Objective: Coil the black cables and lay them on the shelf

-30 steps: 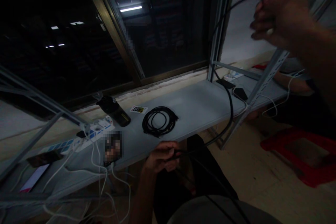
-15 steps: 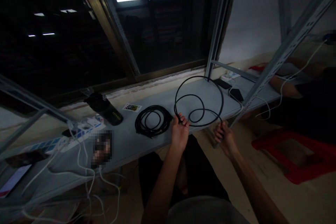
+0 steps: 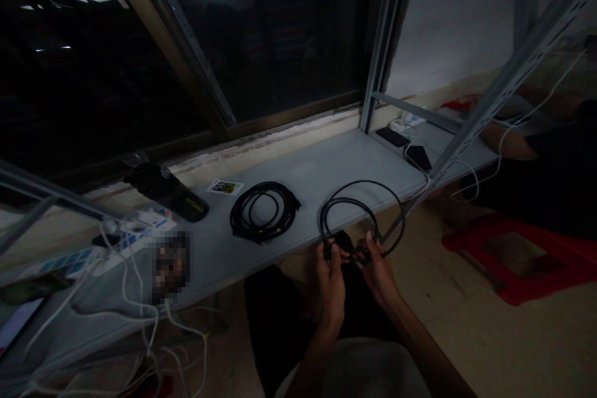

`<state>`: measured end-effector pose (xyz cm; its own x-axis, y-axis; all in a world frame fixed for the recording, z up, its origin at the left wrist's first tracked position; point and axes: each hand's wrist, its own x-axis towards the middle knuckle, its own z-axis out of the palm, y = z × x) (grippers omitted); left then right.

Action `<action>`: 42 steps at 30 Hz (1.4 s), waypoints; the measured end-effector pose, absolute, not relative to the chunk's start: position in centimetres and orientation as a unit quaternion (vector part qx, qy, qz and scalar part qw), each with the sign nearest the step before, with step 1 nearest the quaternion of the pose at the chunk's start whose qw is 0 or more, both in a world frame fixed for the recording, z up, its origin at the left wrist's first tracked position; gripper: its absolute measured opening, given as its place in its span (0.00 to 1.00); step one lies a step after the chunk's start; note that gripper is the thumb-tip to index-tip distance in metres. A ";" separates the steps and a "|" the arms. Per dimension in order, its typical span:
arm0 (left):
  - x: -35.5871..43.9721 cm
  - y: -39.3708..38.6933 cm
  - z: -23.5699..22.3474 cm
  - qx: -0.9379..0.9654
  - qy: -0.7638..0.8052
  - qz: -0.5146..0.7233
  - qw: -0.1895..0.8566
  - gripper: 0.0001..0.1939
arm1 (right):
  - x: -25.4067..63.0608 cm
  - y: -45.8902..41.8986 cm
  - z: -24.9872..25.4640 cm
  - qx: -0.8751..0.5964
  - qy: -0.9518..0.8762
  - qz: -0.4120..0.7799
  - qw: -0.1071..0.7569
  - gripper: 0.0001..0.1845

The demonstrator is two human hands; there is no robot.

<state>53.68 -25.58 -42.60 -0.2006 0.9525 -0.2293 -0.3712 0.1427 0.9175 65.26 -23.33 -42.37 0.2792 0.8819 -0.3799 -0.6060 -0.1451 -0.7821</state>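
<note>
A black cable [image 3: 361,202] is looped into a coil that I hold up at the front edge of a grey shelf [image 3: 317,177]. My left hand [image 3: 330,280] is closed on the bottom of the coil. My right hand [image 3: 379,268] is closed on it just to the right, fingers pinching the strands together. A second black cable [image 3: 263,210], wound into a flat coil, lies on the shelf to the left of my hands.
A dark bottle [image 3: 165,189] lies on its side near a small card [image 3: 225,187]. A power strip [image 3: 97,245] with white cords sits at the left. Phones [image 3: 418,157] lie at the right end. A slanted metal post [image 3: 489,106] crosses there, beside a red stool [image 3: 517,261] and another person's arm [image 3: 506,140].
My right hand came down from high at the right to meet the left hand. The long cable has been gathered into loops, now lower and tighter at the shelf edge.
</note>
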 end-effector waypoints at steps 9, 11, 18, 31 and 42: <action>49.0 -27.2 -42.6 0.356 0.542 0.532 0.544 0.42 | 64.8 -23.1 -40.6 -0.454 -0.227 0.565 0.650 0.43; 49.3 -28.0 -43.3 0.337 0.532 0.540 0.558 0.43 | 64.4 -22.9 -40.0 -0.440 -0.234 0.569 0.654 0.44; 50.9 -29.1 -45.5 0.351 0.505 0.455 0.644 0.45 | 63.1 -23.2 -39.3 -0.494 -0.325 0.562 0.578 0.44; 49.2 -29.3 -40.8 0.272 0.409 0.505 0.710 0.36 | 66.6 -23.6 -40.4 -0.542 -0.481 0.523 0.448 0.40; 44.1 -27.7 -33.8 0.380 0.539 0.609 0.441 0.27 | 60.5 -23.2 -34.7 -0.483 -0.457 0.523 0.533 0.37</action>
